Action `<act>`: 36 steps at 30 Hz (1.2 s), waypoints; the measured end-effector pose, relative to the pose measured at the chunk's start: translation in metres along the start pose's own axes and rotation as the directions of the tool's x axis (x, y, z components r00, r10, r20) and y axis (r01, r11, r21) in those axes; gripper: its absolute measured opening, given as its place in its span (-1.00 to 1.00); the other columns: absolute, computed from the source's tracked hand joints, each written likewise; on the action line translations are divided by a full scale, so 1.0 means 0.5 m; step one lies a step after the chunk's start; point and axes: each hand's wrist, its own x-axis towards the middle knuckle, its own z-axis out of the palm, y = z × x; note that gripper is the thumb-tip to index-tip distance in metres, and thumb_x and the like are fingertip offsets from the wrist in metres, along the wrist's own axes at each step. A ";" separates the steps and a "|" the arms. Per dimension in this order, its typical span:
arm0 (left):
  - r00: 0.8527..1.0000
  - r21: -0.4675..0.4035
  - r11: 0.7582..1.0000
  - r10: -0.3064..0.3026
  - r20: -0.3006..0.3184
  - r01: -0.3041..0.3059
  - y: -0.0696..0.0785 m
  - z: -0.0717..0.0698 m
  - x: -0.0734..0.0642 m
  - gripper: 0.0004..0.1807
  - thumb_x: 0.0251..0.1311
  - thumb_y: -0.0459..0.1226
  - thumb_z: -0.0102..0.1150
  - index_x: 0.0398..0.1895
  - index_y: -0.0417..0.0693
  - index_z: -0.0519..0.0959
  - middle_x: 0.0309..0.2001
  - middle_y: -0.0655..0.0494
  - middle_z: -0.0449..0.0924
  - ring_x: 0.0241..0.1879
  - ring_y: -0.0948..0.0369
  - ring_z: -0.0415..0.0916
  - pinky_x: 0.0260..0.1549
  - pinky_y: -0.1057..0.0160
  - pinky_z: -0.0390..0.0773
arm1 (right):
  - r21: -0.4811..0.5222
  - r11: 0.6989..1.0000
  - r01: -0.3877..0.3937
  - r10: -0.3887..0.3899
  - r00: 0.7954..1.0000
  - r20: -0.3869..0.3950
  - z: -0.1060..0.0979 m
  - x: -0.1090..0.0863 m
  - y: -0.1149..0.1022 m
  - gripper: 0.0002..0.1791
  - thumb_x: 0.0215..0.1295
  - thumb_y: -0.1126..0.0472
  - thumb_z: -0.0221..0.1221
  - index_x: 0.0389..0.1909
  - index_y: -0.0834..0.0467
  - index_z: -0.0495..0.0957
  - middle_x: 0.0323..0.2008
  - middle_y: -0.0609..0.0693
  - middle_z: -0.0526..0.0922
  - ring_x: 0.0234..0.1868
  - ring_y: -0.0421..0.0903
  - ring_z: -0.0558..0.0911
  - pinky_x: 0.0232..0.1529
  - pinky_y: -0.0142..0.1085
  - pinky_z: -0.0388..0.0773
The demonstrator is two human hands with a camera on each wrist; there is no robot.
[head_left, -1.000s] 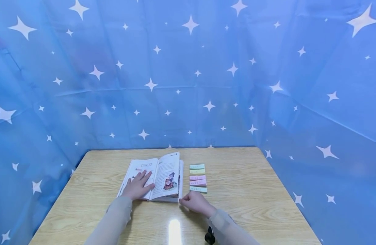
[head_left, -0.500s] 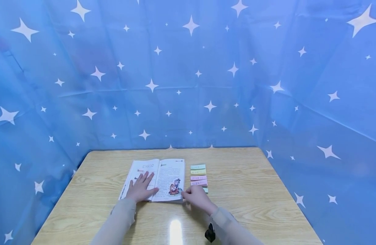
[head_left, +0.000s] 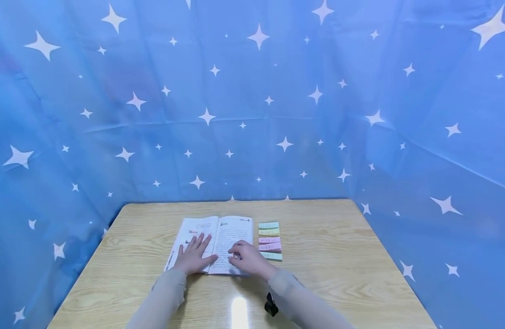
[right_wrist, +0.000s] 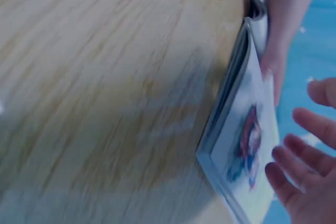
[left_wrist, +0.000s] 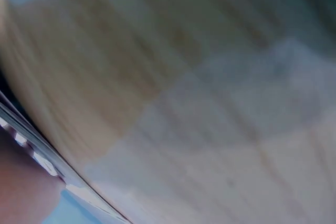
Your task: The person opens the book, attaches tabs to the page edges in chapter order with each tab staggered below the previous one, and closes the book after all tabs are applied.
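Observation:
An open book (head_left: 235,230) with printed pages lies on the wooden table. My left hand (head_left: 192,260) rests on its left page, fingers spread. Over the lower right page is my right hand (head_left: 250,259), covering the coloured picture (right_wrist: 251,142) that shows in the right wrist view. There, the relaxed fingers of my right hand (right_wrist: 307,166) hold nothing and stand close beside the page. The left wrist view catches only the book's edge (left_wrist: 73,179) and a bit of skin at lower left.
Right of the book, a column of sticky notes (head_left: 270,241) in green, yellow and pink bears handwriting. The wooden table (head_left: 338,274) ends at a blue curtain (head_left: 252,91) with white stars. A small black object (head_left: 271,305) sits under my right wrist.
The raised right page has come down flat. My right hand has moved from the book's lower right corner leftward onto the page; my left hand has stayed on the left page.

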 end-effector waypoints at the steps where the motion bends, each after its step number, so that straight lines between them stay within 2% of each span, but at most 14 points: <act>1: 1.000 0.004 1.000 0.001 0.006 -0.001 0.002 0.002 0.001 -0.07 0.17 0.38 -0.09 0.53 0.22 0.05 0.54 0.03 -0.11 0.49 -0.11 -0.26 0.30 -0.39 -0.39 | -0.014 1.000 0.009 -0.009 1.000 0.013 0.004 0.002 -0.001 -0.69 0.24 0.19 0.21 -0.07 0.28 0.64 -0.02 0.13 0.57 -0.10 -0.06 0.59 0.02 -0.28 0.54; 4: 1.000 0.023 1.000 0.005 0.031 -0.006 0.016 -0.001 0.003 -0.12 0.21 0.36 -0.12 0.53 0.22 0.06 0.54 0.04 -0.10 0.49 -0.10 -0.25 0.30 -0.39 -0.34 | -0.047 0.999 0.012 -0.010 0.999 0.048 0.011 0.007 0.001 -0.65 0.24 0.21 0.20 0.00 0.30 0.61 0.11 0.25 0.53 0.07 0.06 0.56 0.18 -0.17 0.45; 8: 0.999 0.058 0.998 0.018 0.042 -0.021 0.026 -0.015 0.007 -0.27 0.37 0.25 -0.26 0.52 0.19 0.11 0.53 0.03 -0.04 0.48 -0.11 -0.18 0.30 -0.40 -0.24 | -0.087 0.996 0.007 -0.001 0.997 0.072 0.021 0.015 0.009 -0.64 0.25 0.20 0.20 0.02 0.28 0.61 0.14 0.27 0.52 0.21 0.16 0.47 0.28 -0.10 0.35; 12: 0.999 0.111 0.993 0.031 0.019 -0.033 0.019 -0.026 0.015 -0.38 0.46 0.14 -0.34 0.50 0.18 0.16 0.51 0.03 0.01 0.47 -0.12 -0.11 0.30 -0.39 -0.14 | -0.131 0.991 0.009 0.003 0.996 0.087 0.026 0.022 0.013 -0.62 0.25 0.17 0.20 0.06 0.25 0.60 0.16 0.24 0.52 0.23 0.13 0.45 0.29 -0.13 0.34; 16: 1.000 0.149 0.989 0.005 0.011 -0.007 0.006 -0.037 0.019 -0.40 0.48 0.11 -0.37 0.51 0.18 0.13 0.52 0.03 -0.02 0.47 -0.11 -0.11 0.32 -0.35 -0.12 | -0.161 0.987 0.012 0.008 0.993 0.121 0.029 0.027 0.013 -0.59 0.28 0.14 0.20 0.12 0.20 0.58 0.22 0.20 0.48 0.29 0.09 0.41 0.31 -0.14 0.31; 22: 1.000 0.130 0.991 -0.018 -0.006 0.019 -0.004 -0.055 0.021 -0.41 0.49 0.07 -0.33 0.51 0.12 0.13 0.52 -0.03 -0.04 0.48 -0.10 -0.19 0.32 -0.36 -0.24 | -0.157 0.987 -0.029 0.055 0.984 0.166 0.033 0.023 0.009 -0.53 0.26 0.07 0.22 0.19 0.08 0.55 0.31 0.17 0.38 0.33 0.08 0.35 0.33 -0.11 0.28; 27: 0.999 0.097 0.995 -0.031 0.015 0.029 -0.009 -0.055 0.021 -0.41 0.49 0.06 -0.31 0.51 0.14 0.12 0.52 -0.06 -0.08 0.48 -0.12 -0.21 0.32 -0.37 -0.24 | -0.143 0.989 -0.044 0.069 0.981 0.179 0.033 0.021 0.004 -0.51 0.23 0.07 0.24 0.19 0.06 0.55 0.32 0.16 0.37 0.33 0.09 0.35 0.33 -0.10 0.28; 33: 0.998 0.070 0.997 -0.044 0.047 0.040 -0.015 -0.047 0.019 -0.43 0.50 0.03 -0.34 0.51 0.18 0.12 0.52 -0.09 -0.10 0.48 -0.16 -0.24 0.30 -0.39 -0.27 | -0.245 0.969 0.036 0.017 0.977 0.210 0.041 0.027 -0.001 -0.47 0.28 0.03 0.16 0.27 0.08 0.48 0.35 0.12 0.35 0.36 0.04 0.33 0.34 -0.14 0.26; 36: 0.998 0.069 0.997 -0.036 0.046 0.033 -0.015 -0.043 0.020 -0.44 0.50 0.03 -0.32 0.51 0.18 0.13 0.52 -0.10 -0.08 0.48 -0.16 -0.23 0.30 -0.39 -0.26 | -0.270 0.961 0.061 0.006 0.971 0.241 0.043 0.033 -0.002 -0.42 0.34 -0.02 0.10 0.34 0.10 0.39 0.40 0.06 0.28 0.41 0.03 0.25 0.37 -0.13 0.21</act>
